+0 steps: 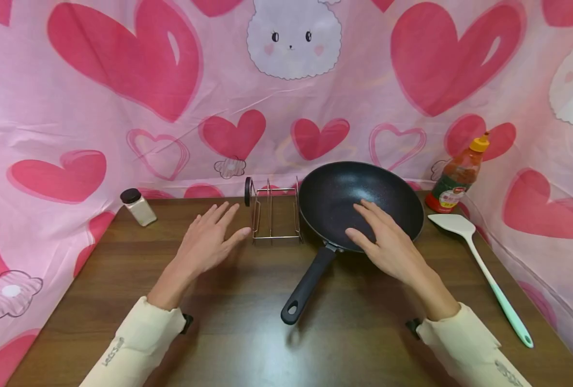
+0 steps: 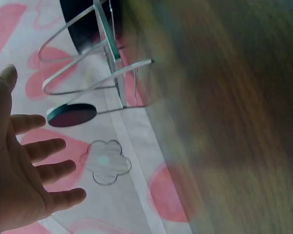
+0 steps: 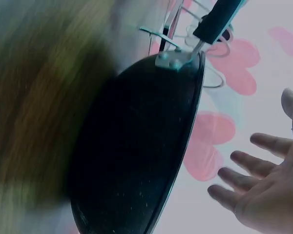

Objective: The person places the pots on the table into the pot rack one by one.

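Observation:
My left hand (image 1: 209, 243) is held above the table with its fingers spread, just left of a wire rack (image 1: 270, 236) that has a round black disc on one side. Nothing is in it; the left wrist view shows the bare palm (image 2: 14, 180). Over the near right side of a black frying pan (image 1: 344, 180) hovers my right hand (image 1: 388, 244), fingers straight and holding nothing. The pan's dark handle (image 1: 310, 282) points toward me and to the left. In the right wrist view the pan's underside (image 3: 132, 146) is apart from the fingers.
A small jar (image 1: 140, 208) with a black lid stands at the back left. At the back right is a sauce bottle (image 1: 456, 177) with a yellow cap. A white and mint-green spatula (image 1: 489, 274) lies along the right side. A pink heart-patterned cloth (image 1: 248, 97) hangs behind the table (image 1: 238, 333).

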Available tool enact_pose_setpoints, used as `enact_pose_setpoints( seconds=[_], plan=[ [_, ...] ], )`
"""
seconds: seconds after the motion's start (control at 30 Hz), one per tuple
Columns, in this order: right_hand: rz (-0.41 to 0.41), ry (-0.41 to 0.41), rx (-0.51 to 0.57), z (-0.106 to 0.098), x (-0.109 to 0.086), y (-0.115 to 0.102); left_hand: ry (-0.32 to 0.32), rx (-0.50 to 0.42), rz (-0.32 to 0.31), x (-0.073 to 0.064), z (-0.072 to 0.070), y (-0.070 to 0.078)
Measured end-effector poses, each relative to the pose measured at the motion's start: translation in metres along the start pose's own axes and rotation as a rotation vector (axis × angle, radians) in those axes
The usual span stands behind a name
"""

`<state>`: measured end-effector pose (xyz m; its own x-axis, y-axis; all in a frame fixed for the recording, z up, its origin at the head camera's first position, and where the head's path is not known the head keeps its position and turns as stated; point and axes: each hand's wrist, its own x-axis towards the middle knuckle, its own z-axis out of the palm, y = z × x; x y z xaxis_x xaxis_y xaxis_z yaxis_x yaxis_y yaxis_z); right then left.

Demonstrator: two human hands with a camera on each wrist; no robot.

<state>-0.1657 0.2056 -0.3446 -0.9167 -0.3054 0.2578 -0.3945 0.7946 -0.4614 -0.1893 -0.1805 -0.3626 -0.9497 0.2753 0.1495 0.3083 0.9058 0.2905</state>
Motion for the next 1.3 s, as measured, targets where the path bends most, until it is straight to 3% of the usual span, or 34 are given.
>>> enact_pose_setpoints(
  seconds=[0.17,0.3,0.43,0.63,0.77,1.0,1.13,1.3],
  plan=[
    [-0.025,0.031,0.119,0.005,-0.003,-0.006,0.018,-0.029,0.074,-0.003,0.007,0.011],
    [-0.03,0.037,0.177,0.009,-0.005,-0.008,0.001,-0.106,0.094,-0.004,0.012,0.019],
    [-0.017,0.045,0.238,0.013,-0.008,-0.009,-0.069,-0.254,0.068,-0.004,0.014,0.026],
    [-0.001,0.029,0.417,0.02,-0.011,-0.013,-0.199,-0.537,0.064,-0.002,0.017,0.035],
    [0.002,-0.03,0.553,0.025,-0.011,-0.016,-0.283,-0.688,0.06,-0.003,0.019,0.041],
    [0.093,-0.2,0.816,0.029,-0.013,-0.019,-0.495,-1.108,0.011,-0.006,0.028,0.053],
    [0.152,-0.328,0.938,0.038,-0.014,-0.019,-0.581,-1.241,-0.042,-0.009,0.033,0.059],
    [0.206,-0.39,0.969,0.047,-0.02,-0.02,-0.669,-1.348,-0.104,-0.011,0.038,0.064]
  ],
)
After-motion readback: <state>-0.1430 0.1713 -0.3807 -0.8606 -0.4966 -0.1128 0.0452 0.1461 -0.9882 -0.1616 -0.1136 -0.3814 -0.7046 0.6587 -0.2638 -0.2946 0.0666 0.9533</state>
